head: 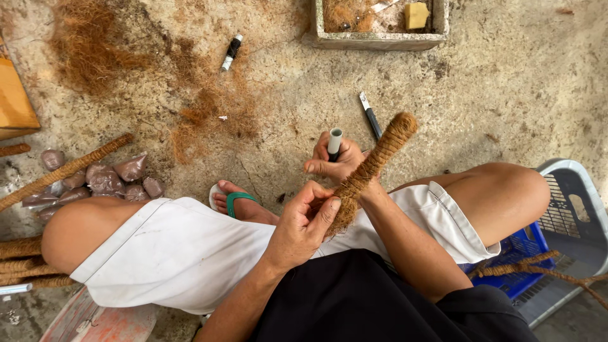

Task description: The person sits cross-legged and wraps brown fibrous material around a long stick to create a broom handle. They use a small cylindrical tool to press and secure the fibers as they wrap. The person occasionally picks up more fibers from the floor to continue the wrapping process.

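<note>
Head view: two hands, left hand (303, 223) and right hand (335, 163), grip one coir-wrapped pole (373, 166).

The bare floor (506, 82) ahead and to the right has lots of room for a hand to pass, with only a thin tool (371, 114) and a small tube (232, 52) lying there. A stone box (377, 39) blocks the far side, and loose brown fluff (95, 50) covers the far left. Close in, the knees (506, 190), a blue basket (570, 221), little bags (104, 180) and rope sticks (63, 170) crowd both sides.
</note>
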